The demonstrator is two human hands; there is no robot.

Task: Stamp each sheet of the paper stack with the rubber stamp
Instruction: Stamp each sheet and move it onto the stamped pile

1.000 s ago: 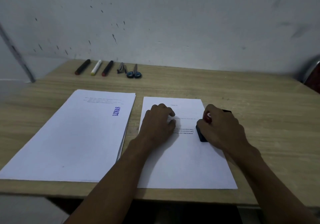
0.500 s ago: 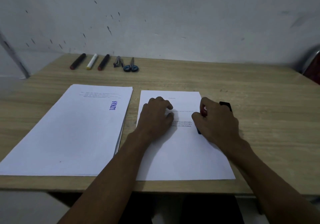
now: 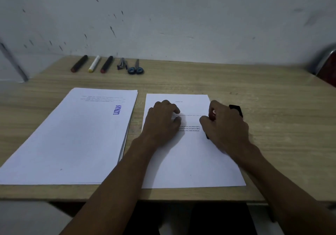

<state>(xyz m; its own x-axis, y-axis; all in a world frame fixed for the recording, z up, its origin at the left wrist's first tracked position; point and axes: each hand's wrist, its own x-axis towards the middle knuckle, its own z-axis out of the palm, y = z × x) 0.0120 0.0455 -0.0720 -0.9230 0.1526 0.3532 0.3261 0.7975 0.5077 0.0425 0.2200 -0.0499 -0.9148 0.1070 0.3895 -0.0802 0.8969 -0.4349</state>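
Stamp pressing on the right-hand sheet

Tabletop [image 3: 272,93] of pale wood grain is carrying everything, stretching away beyond both hands to a marked wall. Paper stack [image 3: 69,140] is lying to the outer side of the left hand, its top sheet showing a blue "LUNAS" mark [image 3: 117,109] near the edge closest to that hand. Single sheet [image 3: 192,162] with printed lines is lying under both hands. Left hand [image 3: 161,120] is resting palm-down on this sheet, fingers loosely bent and pressing the paper. Right hand [image 3: 225,125] is curling around the rubber stamp [image 3: 236,109], gripping it against the sheet's right edge; only black ends and a red spot are showing. Beyond the left hand, three markers [image 3: 94,64], a small dark tool [image 3: 122,64] and scissors [image 3: 136,67] are lying in a row.
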